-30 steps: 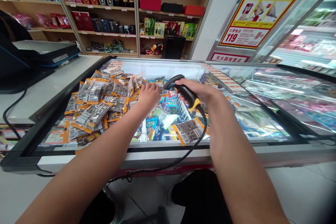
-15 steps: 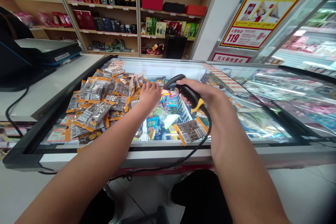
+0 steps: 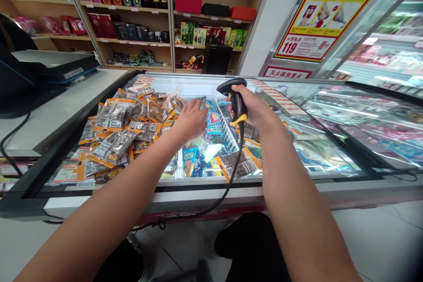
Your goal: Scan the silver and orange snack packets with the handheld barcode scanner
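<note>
My right hand [image 3: 256, 108] grips a black and yellow handheld barcode scanner [image 3: 238, 105] by its handle, its head raised and turned left. From the handle's base a black cord [image 3: 230, 180] curves down past the front rim. My left hand [image 3: 191, 121] is over the glass, between the scanner and a pile of small clear packets with orange edges [image 3: 119, 112]. It is blurred and its fingertips are hidden, so what it holds, if anything, does not show. One similar packet [image 3: 236, 164] lies below the scanner, and part of another shows beside my right wrist.
The chest freezer [image 3: 211, 192] has a glass top over colourful bags and a white wire basket [image 3: 228, 134]. A white counter [image 3: 79, 103] with a scale [image 3: 59, 64] stands at the left. Shelves [image 3: 132, 9] with bottles and boxes are behind.
The scanner has risen and tilted upright, its head moving away from my left hand. A reddish light near my left fingers no longer shows. My left hand has shifted slightly right.
</note>
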`<action>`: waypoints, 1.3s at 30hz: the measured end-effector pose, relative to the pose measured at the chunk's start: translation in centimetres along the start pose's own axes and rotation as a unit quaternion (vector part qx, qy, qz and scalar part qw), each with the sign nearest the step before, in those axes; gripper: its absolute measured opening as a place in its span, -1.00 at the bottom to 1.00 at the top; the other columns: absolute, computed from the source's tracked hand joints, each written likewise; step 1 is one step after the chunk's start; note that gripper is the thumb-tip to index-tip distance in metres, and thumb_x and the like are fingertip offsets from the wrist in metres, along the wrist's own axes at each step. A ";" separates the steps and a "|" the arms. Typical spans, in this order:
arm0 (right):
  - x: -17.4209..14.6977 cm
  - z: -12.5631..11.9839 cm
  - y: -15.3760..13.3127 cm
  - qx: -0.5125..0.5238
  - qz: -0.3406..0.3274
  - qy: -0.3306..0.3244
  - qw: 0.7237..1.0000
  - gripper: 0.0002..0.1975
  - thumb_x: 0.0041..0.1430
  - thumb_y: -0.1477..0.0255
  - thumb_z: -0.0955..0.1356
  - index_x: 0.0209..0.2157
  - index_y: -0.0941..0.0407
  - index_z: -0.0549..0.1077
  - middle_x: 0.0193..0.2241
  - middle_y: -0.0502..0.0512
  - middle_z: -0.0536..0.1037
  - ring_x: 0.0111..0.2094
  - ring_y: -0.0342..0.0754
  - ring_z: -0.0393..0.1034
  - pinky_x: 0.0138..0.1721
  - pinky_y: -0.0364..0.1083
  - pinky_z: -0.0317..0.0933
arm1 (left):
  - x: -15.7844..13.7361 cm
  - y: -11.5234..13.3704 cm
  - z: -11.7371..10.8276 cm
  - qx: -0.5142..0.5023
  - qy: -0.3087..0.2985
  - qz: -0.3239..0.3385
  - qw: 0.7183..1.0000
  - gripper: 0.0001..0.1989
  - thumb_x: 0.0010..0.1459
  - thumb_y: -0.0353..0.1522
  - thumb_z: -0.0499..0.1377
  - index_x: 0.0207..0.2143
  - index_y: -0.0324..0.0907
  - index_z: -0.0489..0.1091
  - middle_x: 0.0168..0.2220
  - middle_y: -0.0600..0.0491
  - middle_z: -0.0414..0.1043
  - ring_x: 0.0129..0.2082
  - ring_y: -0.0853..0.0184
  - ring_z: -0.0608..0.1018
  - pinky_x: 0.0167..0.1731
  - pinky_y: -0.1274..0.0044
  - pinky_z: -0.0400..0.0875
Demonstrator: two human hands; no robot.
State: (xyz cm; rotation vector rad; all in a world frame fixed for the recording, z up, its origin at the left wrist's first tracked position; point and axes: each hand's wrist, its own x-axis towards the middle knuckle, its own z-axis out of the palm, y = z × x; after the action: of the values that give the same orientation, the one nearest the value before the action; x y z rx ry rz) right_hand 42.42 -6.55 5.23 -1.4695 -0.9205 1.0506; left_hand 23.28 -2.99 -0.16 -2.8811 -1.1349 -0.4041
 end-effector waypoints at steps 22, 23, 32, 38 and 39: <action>-0.8 0.3 0.2 -0.112 0.109 -0.159 0.975 -0.73 0.33 0.18 0.34 -0.27 0.11 0.47 -0.65 0.07 0.47 -0.68 -0.07 0.32 -0.72 -0.13 0.25 | 0.7 -1.4 2.4 0.118 0.003 -0.105 0.988 -0.36 0.33 -0.01 -0.05 0.17 -0.32 0.36 0.16 -0.30 0.33 0.18 -0.08 0.33 0.15 0.21 0.20; -0.9 0.3 0.3 -0.120 0.108 -0.160 0.974 -0.72 0.32 0.17 0.34 -0.27 0.11 0.48 -0.65 0.07 0.47 -0.68 -0.07 0.32 -0.72 -0.12 0.25 | 0.8 -1.4 2.7 0.128 0.016 -0.120 0.984 -0.34 0.33 0.00 -0.06 0.17 -0.33 0.35 0.15 -0.31 0.33 0.18 -0.08 0.33 0.15 0.22 0.19; -2.0 1.0 -0.3 -0.161 0.109 -0.149 0.969 -0.70 0.31 0.16 0.34 -0.26 0.12 0.50 -0.65 0.10 0.46 -0.69 -0.05 0.30 -0.72 -0.09 0.24 | 1.4 -1.1 3.5 0.133 0.032 -0.160 0.978 -0.21 0.26 0.16 -0.05 0.14 -0.34 0.38 0.11 -0.31 0.34 0.14 -0.08 0.32 0.13 0.21 0.16; -1.8 0.8 -0.1 -0.166 0.075 -0.147 0.972 -0.72 0.29 0.18 0.36 -0.27 0.11 0.50 -0.66 0.08 0.46 -0.68 -0.04 0.32 -0.72 -0.09 0.27 | 1.4 -1.1 3.4 0.121 0.030 -0.167 0.978 -0.21 0.25 0.16 -0.03 0.15 -0.34 0.36 0.12 -0.32 0.31 0.16 -0.10 0.30 0.14 0.20 0.14; -1.7 0.7 0.0 -0.169 0.052 -0.145 0.973 -0.74 0.27 0.19 0.37 -0.28 0.11 0.51 -0.67 0.08 0.45 -0.68 -0.03 0.33 -0.72 -0.09 0.27 | 1.5 -1.2 3.5 0.117 0.030 -0.169 0.978 -0.21 0.24 0.15 -0.02 0.16 -0.34 0.35 0.13 -0.32 0.31 0.17 -0.10 0.30 0.15 0.20 0.13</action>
State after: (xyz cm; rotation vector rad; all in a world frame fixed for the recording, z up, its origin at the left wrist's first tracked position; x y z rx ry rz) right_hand 41.16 -7.94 5.43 -1.6852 -1.2907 1.2537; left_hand 24.35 -0.77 -3.26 -2.4623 -1.5491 -0.3342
